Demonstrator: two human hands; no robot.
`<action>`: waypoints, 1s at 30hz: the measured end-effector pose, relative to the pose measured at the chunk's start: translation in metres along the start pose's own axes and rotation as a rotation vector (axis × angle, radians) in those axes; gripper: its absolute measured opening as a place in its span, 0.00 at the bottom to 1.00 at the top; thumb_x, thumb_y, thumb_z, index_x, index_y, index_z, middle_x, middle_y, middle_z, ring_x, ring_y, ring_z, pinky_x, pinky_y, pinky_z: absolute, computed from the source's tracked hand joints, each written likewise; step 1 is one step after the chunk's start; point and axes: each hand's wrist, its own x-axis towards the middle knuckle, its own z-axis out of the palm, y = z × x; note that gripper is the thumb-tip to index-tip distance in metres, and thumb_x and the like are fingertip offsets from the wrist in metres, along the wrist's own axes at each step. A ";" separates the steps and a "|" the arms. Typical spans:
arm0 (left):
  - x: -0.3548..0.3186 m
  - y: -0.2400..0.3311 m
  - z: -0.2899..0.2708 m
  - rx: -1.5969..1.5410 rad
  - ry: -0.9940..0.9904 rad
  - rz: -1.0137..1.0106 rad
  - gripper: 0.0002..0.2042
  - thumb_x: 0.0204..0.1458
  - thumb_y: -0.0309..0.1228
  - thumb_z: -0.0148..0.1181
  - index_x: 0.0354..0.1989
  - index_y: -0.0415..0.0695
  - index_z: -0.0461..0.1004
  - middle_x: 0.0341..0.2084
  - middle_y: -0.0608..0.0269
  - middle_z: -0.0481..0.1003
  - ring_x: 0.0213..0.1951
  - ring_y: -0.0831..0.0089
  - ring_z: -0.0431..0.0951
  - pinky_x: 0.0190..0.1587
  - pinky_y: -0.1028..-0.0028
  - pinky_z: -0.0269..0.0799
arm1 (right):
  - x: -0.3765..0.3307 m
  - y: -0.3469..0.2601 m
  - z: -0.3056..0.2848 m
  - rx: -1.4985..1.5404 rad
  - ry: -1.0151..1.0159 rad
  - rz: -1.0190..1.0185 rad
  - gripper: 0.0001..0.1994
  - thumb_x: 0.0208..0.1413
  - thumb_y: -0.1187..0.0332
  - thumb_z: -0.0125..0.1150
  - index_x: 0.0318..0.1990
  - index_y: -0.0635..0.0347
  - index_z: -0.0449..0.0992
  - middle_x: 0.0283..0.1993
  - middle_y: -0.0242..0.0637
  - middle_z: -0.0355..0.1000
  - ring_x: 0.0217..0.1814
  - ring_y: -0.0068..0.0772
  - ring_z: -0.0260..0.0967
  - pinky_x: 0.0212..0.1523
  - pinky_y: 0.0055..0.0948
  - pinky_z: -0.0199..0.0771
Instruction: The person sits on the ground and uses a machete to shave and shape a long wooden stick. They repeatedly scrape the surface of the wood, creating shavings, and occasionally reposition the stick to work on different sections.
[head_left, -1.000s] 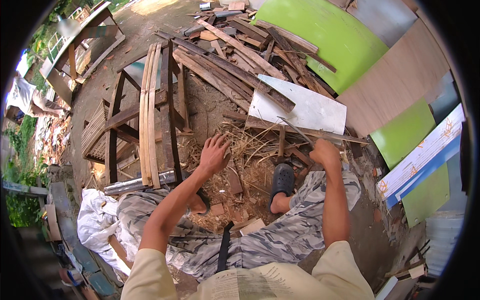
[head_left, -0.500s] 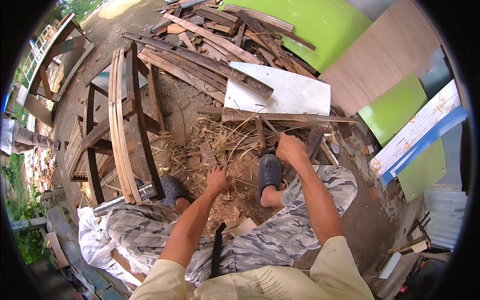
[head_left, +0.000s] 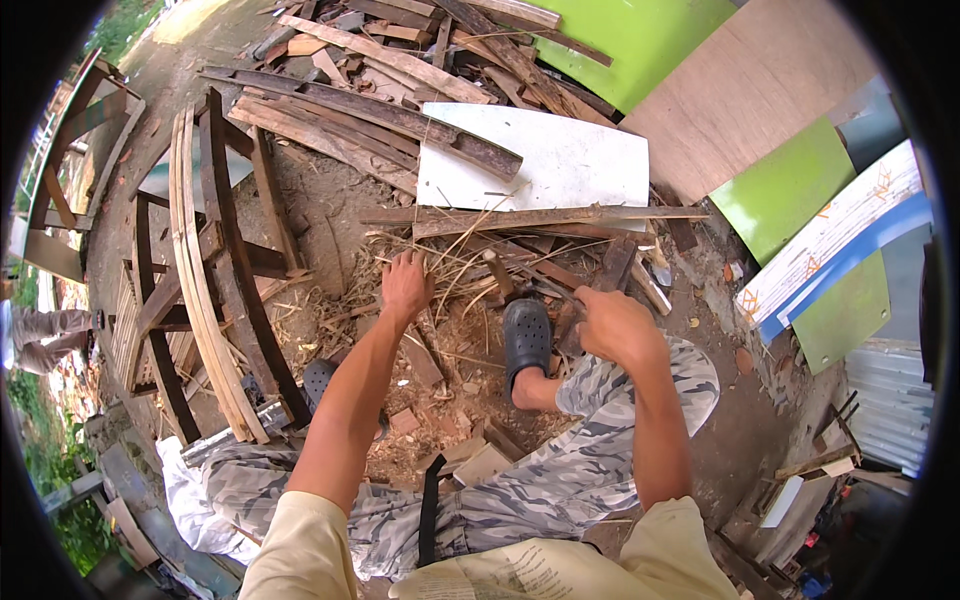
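My right hand (head_left: pixel 622 325) is closed round the end of a long, thin, dark metal blade (head_left: pixel 548 284), apparently a knife, which points up and left over the scrap wood. My grip hides its handle. My left hand (head_left: pixel 407 285) is stretched forward over thin wood strips (head_left: pixel 455 245), fingers slightly bent and apart; nothing shows in it, though the fingertips are partly lost among the strips. Between my hands a short wooden stub (head_left: pixel 498 272) stands beside my right clog (head_left: pixel 527 340). A brown plank (head_left: pixel 560 220) lies just beyond.
A wooden frame (head_left: pixel 225 240) with pale slats stands at my left. Ahead lie a white board (head_left: pixel 560 160) and a heap of scrap lumber (head_left: pixel 400 60). Green panels (head_left: pixel 785 195) and a plywood sheet (head_left: pixel 740 100) lean at the right. Another person's legs (head_left: pixel 55 335) show far left.
My left hand has moved forward and left from the chip-strewn ground to the strips. My right hand, still holding the blade, has drawn back and to the right. The view has shifted a little.
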 end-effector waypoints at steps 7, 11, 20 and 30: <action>0.067 0.016 0.003 0.075 -0.030 0.102 0.29 0.56 0.38 0.55 0.66 0.46 0.59 0.66 0.52 0.58 0.67 0.54 0.58 0.64 0.52 0.58 | -0.009 0.034 -0.001 0.033 -0.101 0.004 0.22 0.46 0.63 0.67 0.51 0.51 0.77 0.42 0.53 0.78 0.47 0.56 0.75 0.49 0.47 0.74; 0.093 0.028 0.004 0.035 -0.125 -0.009 0.27 0.62 0.43 0.48 0.66 0.43 0.57 0.62 0.50 0.62 0.65 0.54 0.61 0.63 0.54 0.59 | -0.004 0.035 0.003 0.023 -0.076 0.009 0.21 0.45 0.64 0.67 0.51 0.50 0.77 0.40 0.52 0.78 0.45 0.55 0.75 0.47 0.47 0.75; 0.097 0.026 -0.013 -0.041 -0.298 0.008 0.31 0.59 0.54 0.52 0.59 0.39 0.62 0.50 0.43 0.71 0.52 0.47 0.74 0.53 0.51 0.71 | -0.001 0.021 0.006 0.045 -0.036 -0.028 0.20 0.49 0.65 0.65 0.52 0.53 0.76 0.37 0.51 0.78 0.44 0.54 0.76 0.45 0.48 0.75; 0.061 0.012 -0.061 0.044 -0.155 0.357 0.29 0.62 0.58 0.43 0.33 0.43 0.77 0.21 0.48 0.78 0.27 0.49 0.80 0.32 0.54 0.75 | 0.004 0.014 0.009 -0.041 -0.036 -0.103 0.20 0.49 0.64 0.65 0.51 0.55 0.77 0.41 0.49 0.79 0.47 0.52 0.76 0.48 0.46 0.76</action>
